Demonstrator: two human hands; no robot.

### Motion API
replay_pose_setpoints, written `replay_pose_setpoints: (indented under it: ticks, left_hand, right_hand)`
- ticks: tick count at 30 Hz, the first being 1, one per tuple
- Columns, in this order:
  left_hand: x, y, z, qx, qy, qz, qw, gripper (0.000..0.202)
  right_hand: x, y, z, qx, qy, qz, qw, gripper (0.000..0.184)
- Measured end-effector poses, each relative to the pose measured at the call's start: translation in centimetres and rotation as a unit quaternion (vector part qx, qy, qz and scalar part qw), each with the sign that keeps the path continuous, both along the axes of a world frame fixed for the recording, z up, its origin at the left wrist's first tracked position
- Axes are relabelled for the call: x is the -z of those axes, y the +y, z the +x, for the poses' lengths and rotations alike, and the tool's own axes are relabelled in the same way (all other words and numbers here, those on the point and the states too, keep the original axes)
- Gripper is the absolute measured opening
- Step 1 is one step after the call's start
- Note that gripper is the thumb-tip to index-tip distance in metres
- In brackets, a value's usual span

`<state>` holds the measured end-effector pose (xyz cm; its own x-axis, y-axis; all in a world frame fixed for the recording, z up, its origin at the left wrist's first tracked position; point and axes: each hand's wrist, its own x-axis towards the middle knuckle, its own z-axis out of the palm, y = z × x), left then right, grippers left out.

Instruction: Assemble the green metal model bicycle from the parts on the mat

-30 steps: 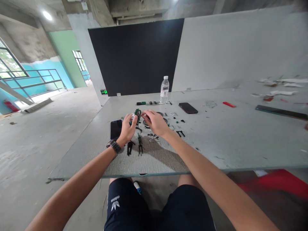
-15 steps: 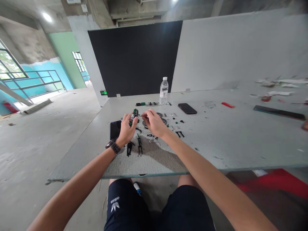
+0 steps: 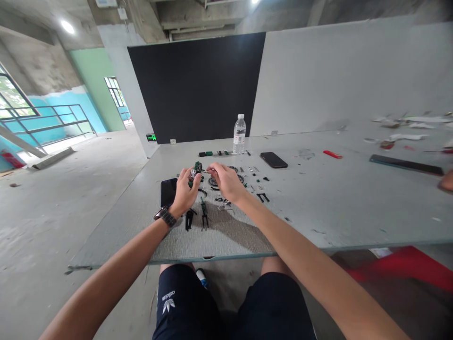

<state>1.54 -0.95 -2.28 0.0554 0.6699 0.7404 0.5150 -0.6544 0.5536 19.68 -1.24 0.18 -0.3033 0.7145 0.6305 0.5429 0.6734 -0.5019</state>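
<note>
My left hand (image 3: pixel 186 190) is closed round a small green, black and silver model part (image 3: pixel 196 173), held up above the table. Fingers pinched, my right hand (image 3: pixel 226 181) points toward that part with a thin, slender tool (image 3: pixel 207 172) whose kind I cannot make out. Small spoked wheels (image 3: pixel 213 181) lie just beyond and under my right hand. Nearer to me on the table are a black and green fork-shaped piece (image 3: pixel 204 212) and a black forked piece (image 3: pixel 189 219). Another black bracket (image 3: pixel 263 197) rests to the right.
A phone (image 3: pixel 168 192) lies beside my left wrist, another phone (image 3: pixel 273 159) farther right. The water bottle (image 3: pixel 239 135) stands near the back panel. A red object (image 3: pixel 332 154) and a long dark bar (image 3: pixel 405 164) lie on the right. Part of another person's hand (image 3: pixel 446 183) shows at the right edge.
The whole view has shifted slightly. Both hands keep nearly the same place and hold, and the other person's hand at the right edge shows a little more.
</note>
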Motion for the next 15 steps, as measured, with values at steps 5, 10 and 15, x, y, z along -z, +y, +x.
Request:
replay_pose_setpoints:
  ticks: [5,10,15]
  left_hand:
    - [0.0,0.07,-0.01,-0.005,-0.007,-0.001,1.0,0.031]
    - [-0.15,-0.04,0.02,-0.011,0.001,-0.001,1.0,0.034]
    - [-0.23,-0.2,-0.01,-0.012,0.016,0.008,1.0,0.036]
  right_hand:
    - [-0.13,-0.15,-0.17,0.011,-0.052,0.041,0.998,0.02]
    - [-0.41,-0.41,-0.14,0.001,-0.102,0.014,0.995,0.025]
    - [-0.64,-0.54,-0.31,0.002,-0.079,-0.007,0.997,0.029]
